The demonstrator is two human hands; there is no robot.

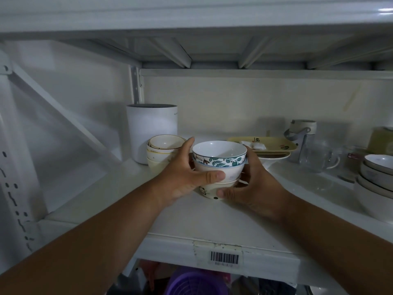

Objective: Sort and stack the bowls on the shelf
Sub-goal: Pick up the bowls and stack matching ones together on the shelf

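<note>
A person's left hand [187, 179] and right hand [248, 188] closed from both sides around a small stack of bowls [219, 167] at the middle of a white shelf [212, 220], near its front edge. The left thumb lay across the front of the middle bowl; the right fingers cupped the lowest, a cream bowl with dark spots. The top bowl [220, 152], white inside with a band of green leaves, sat nested in the two beneath it. Whether the stack rested on the shelf or was lifted just clear of it could not be told.

Just behind and to the left stood a second stack of cream bowls [161, 154], against a tall white canister [152, 133]. At the far right edge rose a third pile of wider white bowls [376, 177]. Between these lay a yellow tray [276, 145] on a white dish, a glass mug [319, 158] and a lidded jug [302, 133].

By the look of it, the sorting was well advanced: the bowls stood in three piles. What appeared left was to settle the held stack in its place.
</note>
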